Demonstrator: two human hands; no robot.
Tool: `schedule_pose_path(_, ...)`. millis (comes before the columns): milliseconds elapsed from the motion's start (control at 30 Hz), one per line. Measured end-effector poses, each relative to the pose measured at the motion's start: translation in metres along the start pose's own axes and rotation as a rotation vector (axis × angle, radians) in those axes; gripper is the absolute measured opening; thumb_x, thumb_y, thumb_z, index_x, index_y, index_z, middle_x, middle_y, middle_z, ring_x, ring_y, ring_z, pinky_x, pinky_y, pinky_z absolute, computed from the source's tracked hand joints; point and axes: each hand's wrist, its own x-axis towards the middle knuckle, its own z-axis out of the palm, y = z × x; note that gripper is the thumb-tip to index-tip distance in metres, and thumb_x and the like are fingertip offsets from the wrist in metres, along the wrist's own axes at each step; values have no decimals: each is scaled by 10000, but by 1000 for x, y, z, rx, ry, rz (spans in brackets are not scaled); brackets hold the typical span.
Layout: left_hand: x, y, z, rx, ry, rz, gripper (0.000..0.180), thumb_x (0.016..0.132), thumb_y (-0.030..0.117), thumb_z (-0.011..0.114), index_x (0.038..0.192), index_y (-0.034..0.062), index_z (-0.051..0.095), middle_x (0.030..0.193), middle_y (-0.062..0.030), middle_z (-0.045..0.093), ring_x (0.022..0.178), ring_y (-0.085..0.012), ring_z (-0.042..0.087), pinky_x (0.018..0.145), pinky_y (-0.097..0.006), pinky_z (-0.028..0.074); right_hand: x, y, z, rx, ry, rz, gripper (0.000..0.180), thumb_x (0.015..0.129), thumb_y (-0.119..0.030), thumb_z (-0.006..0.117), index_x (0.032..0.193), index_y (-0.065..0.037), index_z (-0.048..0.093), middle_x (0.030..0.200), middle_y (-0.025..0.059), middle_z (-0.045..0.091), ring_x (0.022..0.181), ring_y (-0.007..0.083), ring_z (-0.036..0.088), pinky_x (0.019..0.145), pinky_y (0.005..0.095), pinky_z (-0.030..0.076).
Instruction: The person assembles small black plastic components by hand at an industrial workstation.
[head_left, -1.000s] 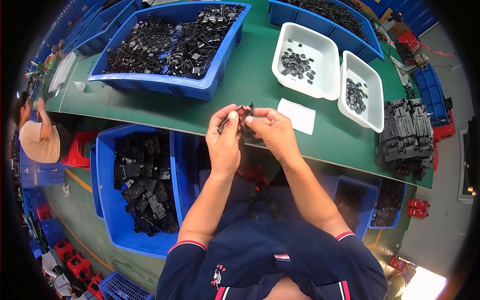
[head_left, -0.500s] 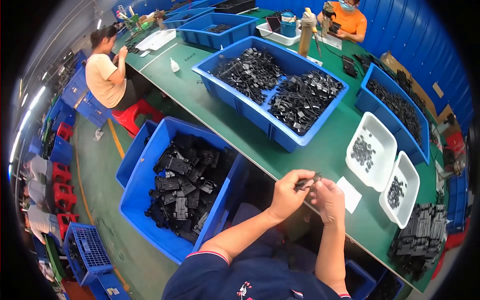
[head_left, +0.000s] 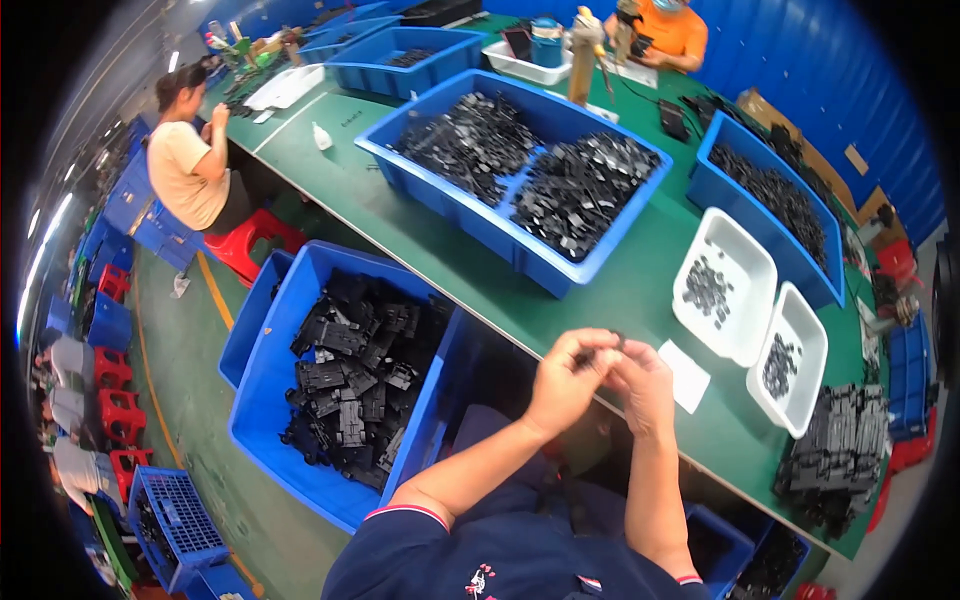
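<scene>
Both of my hands meet over the front edge of the green table [head_left: 480, 262]. Closed fingers of my left hand [head_left: 568, 385] grip a small black plastic part [head_left: 585, 357], mostly hidden by the fingers. My right hand [head_left: 645, 388] pinches at the same part, fingertips touching those of the left. Just right of my hands lies a sheet of white paper [head_left: 685, 377]. Beyond it stand two white trays, one [head_left: 745, 250] with small grey pieces and another [head_left: 808, 385] with small dark pieces.
A large blue bin [head_left: 560, 272] of small black parts stands on the table ahead. Left of me, a deep blue bin [head_left: 262, 395] holds black plastic housings. Stacked black parts [head_left: 835, 440] sit at the right. Two co-workers [head_left: 185, 175] [head_left: 680, 35] work farther off.
The whole view has shifted slightly, with table items now further left and up. My hands have drawn closer together, and the black part is more covered by my fingers.
</scene>
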Motion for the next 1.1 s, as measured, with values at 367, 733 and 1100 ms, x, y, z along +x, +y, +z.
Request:
schedule_pose_path(367,24,18,-6,-240,264,-269,262,796,84,700,1027,39,584,889,-22,604,759,-97,582,562,-196,468,2,-2,-2,-39,88,-167,189,826,-59,623,981,23,553,868,66,626,719,104,605,626,222,495)
schedule_pose_path(733,16,41,-16,226,-310,-529,316,731,80,745,963,61,532,697,5,562,515,-34,462,435,-159,352,-5,-9,-19,-86,-22,-68,218,800,-73,652,985,22,583,825,57,635,674,91,576,612,207,468)
schedule_pose_path(1100,30,53,-18,841,-490,-188,344,669,106,788,872,-20,540,716,-70,618,655,-119,588,607,-258,477,-24,-30,-20,-318,-207,156,240,756,-134,693,935,11,622,747,47,634,630,93,567,563,215,448)
